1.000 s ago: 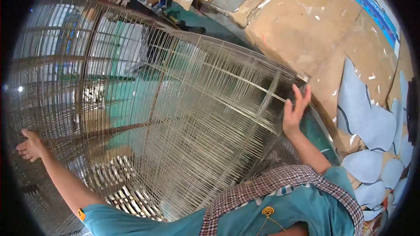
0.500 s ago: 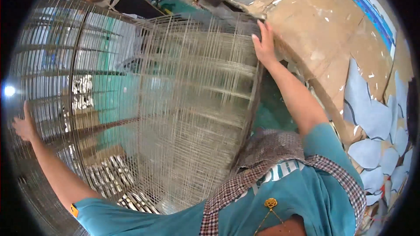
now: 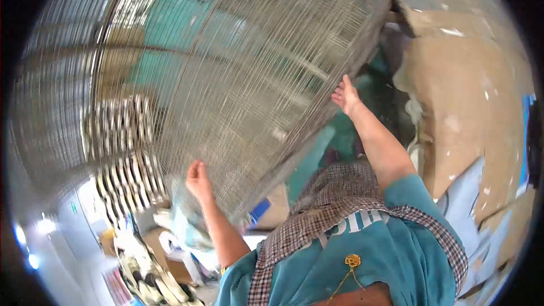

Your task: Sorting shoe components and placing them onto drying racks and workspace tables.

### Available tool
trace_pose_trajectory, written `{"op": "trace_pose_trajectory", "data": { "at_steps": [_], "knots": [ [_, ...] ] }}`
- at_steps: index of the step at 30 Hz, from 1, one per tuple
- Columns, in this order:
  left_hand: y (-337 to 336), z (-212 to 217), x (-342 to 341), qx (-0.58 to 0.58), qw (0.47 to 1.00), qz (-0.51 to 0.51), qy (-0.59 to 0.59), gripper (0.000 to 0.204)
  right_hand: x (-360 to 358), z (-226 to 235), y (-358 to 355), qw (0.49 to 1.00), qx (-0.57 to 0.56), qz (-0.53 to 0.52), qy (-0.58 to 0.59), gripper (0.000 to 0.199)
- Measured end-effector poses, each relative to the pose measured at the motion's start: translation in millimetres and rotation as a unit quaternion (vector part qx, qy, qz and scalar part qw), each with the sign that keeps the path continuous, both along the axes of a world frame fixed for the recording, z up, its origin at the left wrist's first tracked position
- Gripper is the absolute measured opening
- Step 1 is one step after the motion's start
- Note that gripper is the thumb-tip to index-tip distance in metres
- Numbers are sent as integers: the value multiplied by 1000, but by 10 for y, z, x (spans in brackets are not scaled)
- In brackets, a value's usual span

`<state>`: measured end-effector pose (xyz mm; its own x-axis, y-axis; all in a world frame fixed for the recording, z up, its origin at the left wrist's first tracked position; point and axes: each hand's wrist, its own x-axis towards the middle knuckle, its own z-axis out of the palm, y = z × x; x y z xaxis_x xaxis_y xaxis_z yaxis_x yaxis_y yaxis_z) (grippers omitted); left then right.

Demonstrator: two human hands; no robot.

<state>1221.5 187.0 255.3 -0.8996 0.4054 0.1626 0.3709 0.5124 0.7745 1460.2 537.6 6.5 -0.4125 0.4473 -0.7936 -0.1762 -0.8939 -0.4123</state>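
Observation:
A large wire mesh rack with stacked wire layers and a metal frame fills the view's upper left and middle, blurred by motion. My right hand is at the rack's right edge, its fingers bent around the frame and the thumb pointing up. In front of the rack's lower left part is my left hand, fingers drawn together. Whether a wire lies between those fingertips is hidden by blur.
Brown cardboard covers a surface on the right, with grey-blue cut pieces on it. Black-and-white striped pieces are stacked beyond the rack at left. A green floor shows between rack and cardboard.
My left hand has come from the far left in toward the middle, its spread fingers now closed. My right hand is lower along the rack's edge. The rack appears tilted, and the view has shifted.

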Motion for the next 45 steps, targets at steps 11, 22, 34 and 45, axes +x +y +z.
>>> {"op": "trace_pose_trajectory", "data": {
  "at_steps": [11, 22, 34, 45],
  "knots": [
    [-967, -653, 1073, 459, 806, 342, -151, 18, -266, 750, 12, 996, 41, -83, -10, 56],
    [-1328, -1042, 1277, 578, 513, 428, -468, 66, -419, 2133, -276, 978, 124, -89, 139, 51],
    [-1376, -532, 556, 795, 458, 232, -321, 71, -56, 1812, -332, 975, 150, -28, 163, 57],
    [-1635, -341, 854, 743, 493, 322, -319, 64, 135, 1945, -536, 972, 165, -33, 161, 40]
  ]
}}
